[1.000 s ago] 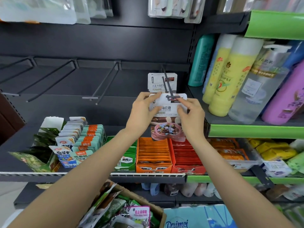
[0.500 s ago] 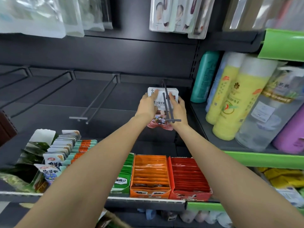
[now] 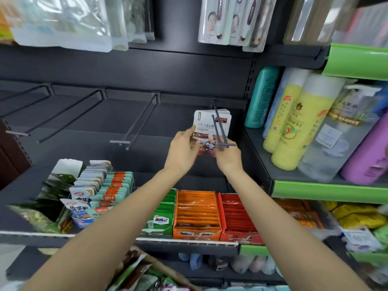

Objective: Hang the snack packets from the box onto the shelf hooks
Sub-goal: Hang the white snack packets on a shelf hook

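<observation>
Snack packets now sit pushed to the back of the rightmost shelf hook, where a second ago one packet was only being threaded at its tip; that packet looks hung, with more waiting in the cardboard box below. The left hand pinches the front packet's left edge; the right hand rests below the hook tip, its finger state unclear. The packet bears Chinese print too blurred to read; green packs below read "亲嘴".
</observation>
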